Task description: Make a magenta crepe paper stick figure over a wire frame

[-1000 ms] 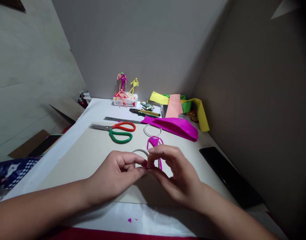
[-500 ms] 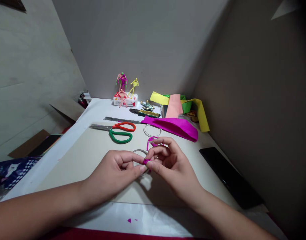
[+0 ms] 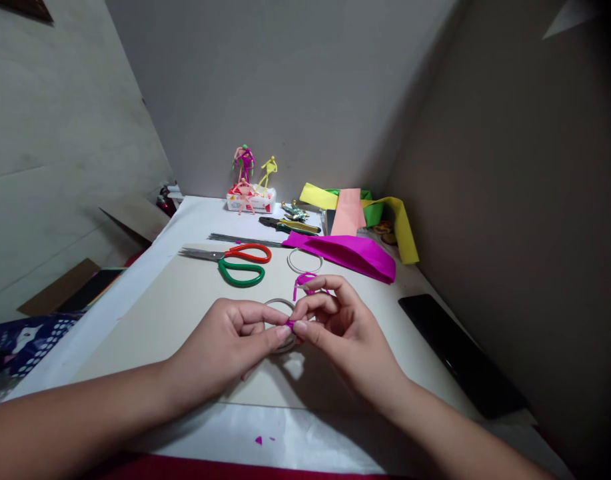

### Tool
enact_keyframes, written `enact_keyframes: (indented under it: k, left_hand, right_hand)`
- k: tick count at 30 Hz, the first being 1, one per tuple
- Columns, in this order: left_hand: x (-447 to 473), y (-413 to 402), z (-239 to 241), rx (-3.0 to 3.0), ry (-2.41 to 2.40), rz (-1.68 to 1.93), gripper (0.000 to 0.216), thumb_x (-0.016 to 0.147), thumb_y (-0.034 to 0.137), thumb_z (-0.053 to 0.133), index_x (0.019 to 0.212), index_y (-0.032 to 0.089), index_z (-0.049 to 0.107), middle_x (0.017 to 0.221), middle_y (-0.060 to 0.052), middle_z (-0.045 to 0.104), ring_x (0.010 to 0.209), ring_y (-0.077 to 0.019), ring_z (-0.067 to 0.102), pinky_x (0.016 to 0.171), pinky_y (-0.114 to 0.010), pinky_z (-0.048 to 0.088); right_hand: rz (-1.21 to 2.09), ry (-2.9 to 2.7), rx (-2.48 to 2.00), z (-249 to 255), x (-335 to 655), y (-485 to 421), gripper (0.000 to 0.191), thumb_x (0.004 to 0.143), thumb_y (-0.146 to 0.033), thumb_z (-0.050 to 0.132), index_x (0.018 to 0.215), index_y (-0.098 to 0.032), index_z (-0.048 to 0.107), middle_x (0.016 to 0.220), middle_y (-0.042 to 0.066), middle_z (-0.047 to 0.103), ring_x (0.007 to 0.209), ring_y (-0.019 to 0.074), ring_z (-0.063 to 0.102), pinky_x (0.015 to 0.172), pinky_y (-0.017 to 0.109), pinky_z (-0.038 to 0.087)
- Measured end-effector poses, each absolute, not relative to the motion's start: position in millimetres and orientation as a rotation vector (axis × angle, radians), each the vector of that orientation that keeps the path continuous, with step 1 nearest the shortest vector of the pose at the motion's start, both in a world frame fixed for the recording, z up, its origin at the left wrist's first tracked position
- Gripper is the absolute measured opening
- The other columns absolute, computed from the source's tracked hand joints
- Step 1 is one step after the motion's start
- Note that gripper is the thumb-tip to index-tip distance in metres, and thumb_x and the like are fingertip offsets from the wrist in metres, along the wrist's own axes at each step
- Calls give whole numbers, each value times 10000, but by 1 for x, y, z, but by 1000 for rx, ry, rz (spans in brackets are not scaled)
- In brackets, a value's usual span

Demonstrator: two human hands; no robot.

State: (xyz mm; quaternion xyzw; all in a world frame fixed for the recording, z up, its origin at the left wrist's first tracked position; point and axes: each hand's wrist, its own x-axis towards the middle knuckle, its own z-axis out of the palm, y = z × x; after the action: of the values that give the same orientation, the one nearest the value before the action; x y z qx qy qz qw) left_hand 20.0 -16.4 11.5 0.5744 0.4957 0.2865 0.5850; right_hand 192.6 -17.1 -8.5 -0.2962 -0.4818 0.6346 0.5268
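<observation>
Between the fingertips of my left hand [image 3: 235, 337] and my right hand [image 3: 340, 327] is a small magenta paper piece [image 3: 290, 323], pinched from both sides. Fingers cover most of it, so its full shape is hidden. Just behind and below it is a grey ring [image 3: 280, 301], partly covered by my hands. Past my right fingertips lies a magenta wrapped figure or strip [image 3: 300, 283], partly hidden. Farther back rests a white ring [image 3: 305, 261]. Scissors [image 3: 241, 263] with one red and one green handle lie to the left of the rings.
Folded magenta crepe paper [image 3: 355, 257], thin wires [image 3: 245, 239] and pliers [image 3: 290, 226] lie behind. Small wrapped figures [image 3: 244, 163] stand on a white-and-red box [image 3: 250, 201]. Yellow, green and pink paper strips [image 3: 349, 212] are at the back right. A black phone [image 3: 455, 353] lies right.
My left thumb has shifted slightly up over the magenta piece, and more of the grey ring shows below. Both hands keep their pinch in nearly the same place.
</observation>
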Motion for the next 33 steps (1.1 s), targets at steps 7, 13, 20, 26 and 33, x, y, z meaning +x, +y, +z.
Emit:
enact_keyframes:
  k: [7, 13, 20, 26, 33]
  left_hand:
    - [18, -17, 8, 1345, 1177, 651, 344, 800, 434, 653, 958, 135, 719, 445, 56, 454, 383, -45, 285, 376, -183, 165]
    - [19, -18, 10, 1318, 1161, 697, 281, 791, 397, 667, 885, 136, 710, 401, 83, 403, 362, -38, 259, 361, -178, 142]
    - [16, -19, 14, 1242, 1078, 701, 225, 800, 361, 673, 839, 140, 692, 388, 93, 389, 351, -27, 251, 350, -162, 127]
    - [18, -15, 10, 1127, 993, 757, 159, 751, 290, 724, 795, 138, 712, 377, 90, 419, 335, -10, 252, 348, -143, 126]
    - [18, -9, 12, 880, 909, 732, 100, 667, 202, 729, 681, 103, 721, 344, 55, 450, 300, 2, 293, 334, -128, 134]
  right_hand:
    - [1621, -1032, -695, -11, 191, -14, 380, 711, -213, 767, 970, -241, 491, 765, -43, 625, 627, 98, 586, 637, 248, 513]
    - [1539, -1130, -711, -9, 191, -18, 326, 764, -197, 724, 978, -248, 484, 784, -36, 650, 663, 100, 610, 660, 244, 515]
    - [1125, -1429, -748, -8, 193, -27, 327, 810, -100, 659, 1040, -262, 490, 897, 2, 666, 845, 136, 663, 731, 267, 540]
    - [928, -1476, -733, -13, 191, -31, 385, 788, -38, 668, 1041, -279, 506, 895, -18, 654, 826, 128, 671, 750, 272, 572]
    - [804, -1556, -676, -16, 193, -30, 416, 775, 22, 636, 1060, -259, 523, 890, -10, 628, 799, 129, 666, 724, 268, 587]
